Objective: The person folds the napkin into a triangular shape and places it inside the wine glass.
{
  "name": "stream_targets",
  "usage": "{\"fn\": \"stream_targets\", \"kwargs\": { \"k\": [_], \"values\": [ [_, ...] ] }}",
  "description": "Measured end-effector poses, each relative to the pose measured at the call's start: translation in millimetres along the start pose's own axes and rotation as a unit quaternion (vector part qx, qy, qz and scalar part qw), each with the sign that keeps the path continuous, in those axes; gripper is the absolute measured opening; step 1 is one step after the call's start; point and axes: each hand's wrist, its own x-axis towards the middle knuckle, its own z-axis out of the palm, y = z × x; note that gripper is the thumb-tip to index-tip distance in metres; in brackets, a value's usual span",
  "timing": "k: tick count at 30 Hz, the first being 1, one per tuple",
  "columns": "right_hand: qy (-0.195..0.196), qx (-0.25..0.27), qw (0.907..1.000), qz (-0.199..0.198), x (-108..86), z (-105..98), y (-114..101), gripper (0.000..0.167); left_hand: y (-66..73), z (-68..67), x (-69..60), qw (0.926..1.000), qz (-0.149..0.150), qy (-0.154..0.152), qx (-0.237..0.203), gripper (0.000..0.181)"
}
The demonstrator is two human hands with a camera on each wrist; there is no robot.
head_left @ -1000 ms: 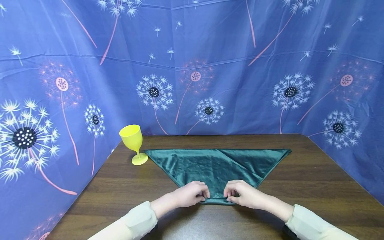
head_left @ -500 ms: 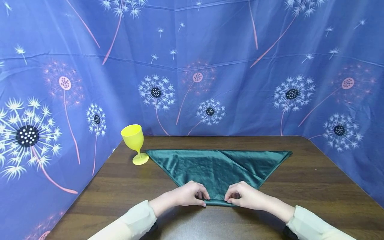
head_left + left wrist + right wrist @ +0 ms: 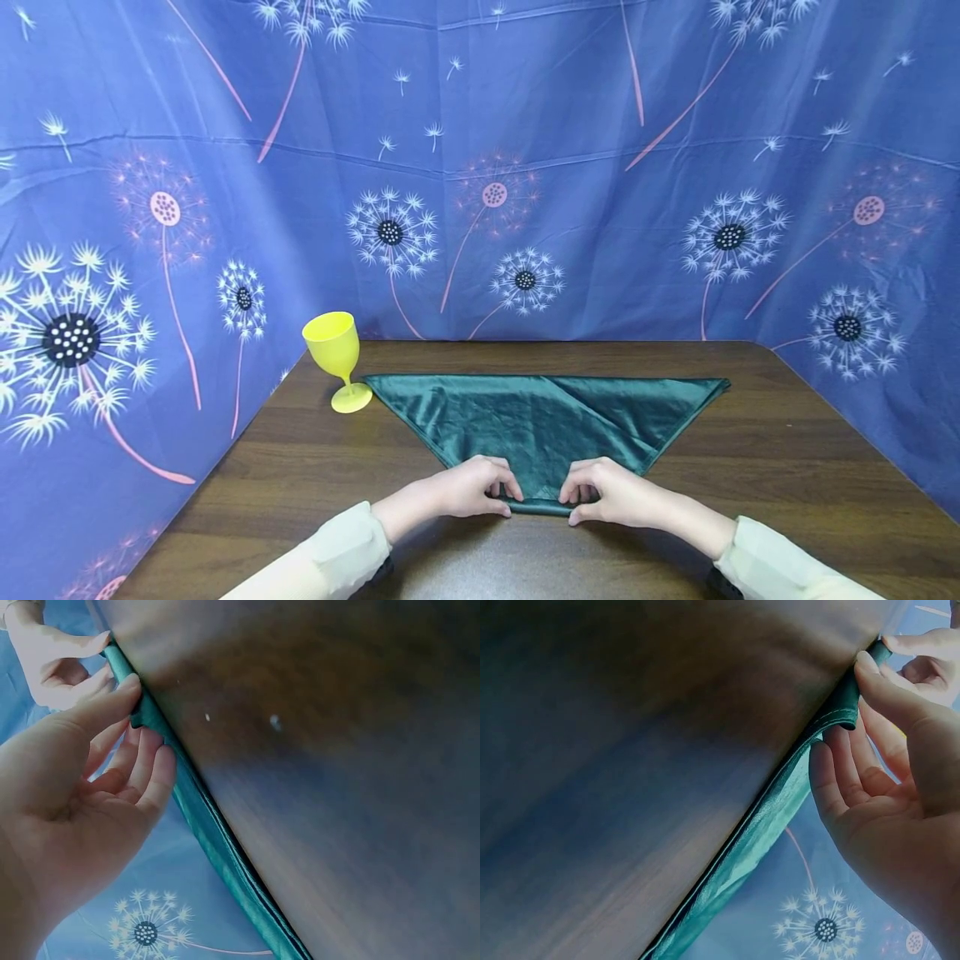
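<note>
A shiny dark green cloth (image 3: 525,417) lies on the table, folded into a triangle. Its long straight side faces the far edge, and the near corner is turned over into a narrow roll (image 3: 542,506). My left hand (image 3: 480,487) pinches the left end of this roll between thumb and fingers. At the right end, my right hand (image 3: 611,493) grips it the same way. In the left wrist view the thumb of my left hand (image 3: 82,776) lies over the roll with the fingers behind. The right wrist view has my right hand (image 3: 892,761) holding the roll beside a stitched hem.
A yellow plastic goblet (image 3: 332,346) stands upright at the back left, its foot close to the cloth's left corner. The brown wooden table (image 3: 750,450) is bordered at the back and sides by a blue curtain (image 3: 600,192) with dandelion prints.
The near roll has turned slightly under my fingers. My right thumb has moved down to the roll's near side. The view has shifted a little; goblet and far cloth edge stay put.
</note>
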Motion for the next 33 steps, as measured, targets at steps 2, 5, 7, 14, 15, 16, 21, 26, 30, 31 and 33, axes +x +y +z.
{"fn": "stream_targets", "kwargs": {
  "k": [2,5,7,14,15,16,21,26,30,31,33],
  "values": [
    [0.002,-0.001,1.0000,-0.001,-0.1,0.0,0.1,0.014,0.3,0.3,-0.2,1.0000,-0.007,0.001,0.005,0.017],
    [0.006,-0.008,0.9999,-0.004,-0.1,0.0,0.3,0.012,1.0,1.0,0.3,0.9998,-0.020,0.003,0.008,0.015],
    [0.009,-0.014,0.9998,-0.008,0.0,0.1,0.5,0.011,1.5,1.4,0.2,0.9996,-0.025,0.006,0.009,0.014],
    [0.018,-0.032,0.9993,-0.013,0.2,-0.3,0.5,0.014,2.1,3.6,-1.3,0.9993,-0.021,0.021,0.024,0.011],
    [0.020,-0.035,0.9991,-0.012,0.2,-0.4,0.7,0.015,2.0,3.6,-1.2,0.9992,-0.021,0.021,0.026,0.011],
    [0.021,-0.039,0.9990,-0.010,0.3,-0.5,1.1,0.015,1.7,3.6,-1.1,0.9992,-0.022,0.020,0.027,0.011],
    [0.022,-0.031,0.9993,-0.005,0.5,-0.9,2.4,0.014,1.3,2.0,-0.9,0.9990,-0.030,0.016,0.027,0.012],
    [0.015,-0.019,0.9997,0.004,0.3,-1.0,2.1,0.015,1.4,2.0,-2.0,0.9987,-0.026,0.019,0.038,0.010],
    [0.015,-0.018,0.9997,0.011,0.1,-1.4,1.6,0.015,2.9,1.9,-2.6,0.9985,-0.022,0.023,0.045,0.010],
    [0.013,-0.017,0.9997,0.015,0.0,-1.5,1.4,0.016,3.3,1.7,-2.6,0.9984,-0.023,0.023,0.045,0.010],
    [0.010,-0.014,0.9995,0.025,-0.3,-1.9,1.1,0.016,3.7,1.7,-2.4,0.9983,-0.026,0.022,0.047,0.010]
  ]
}}
